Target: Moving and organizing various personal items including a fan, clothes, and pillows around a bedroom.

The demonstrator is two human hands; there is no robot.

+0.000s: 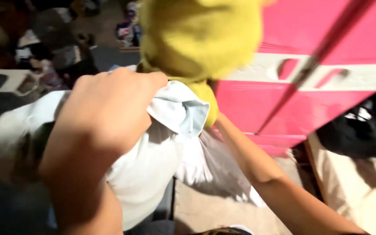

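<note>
My left hand [105, 113] is raised close to the camera, its fingers closed on a pale blue-white garment [153, 161] that hangs down below it. A yellow fuzzy cloth [196, 39] bunches at the top, just above that hand. My right arm reaches up from the lower right. My right hand is hidden behind the pale garment and the yellow cloth, near their meeting point.
A pink and white cabinet or drawer unit [310, 87] stands at the right. A dark heap of clothes [357, 135] lies on a beige surface [362, 191] at far right. Cluttered clothes and objects [44, 48] fill the dim upper left.
</note>
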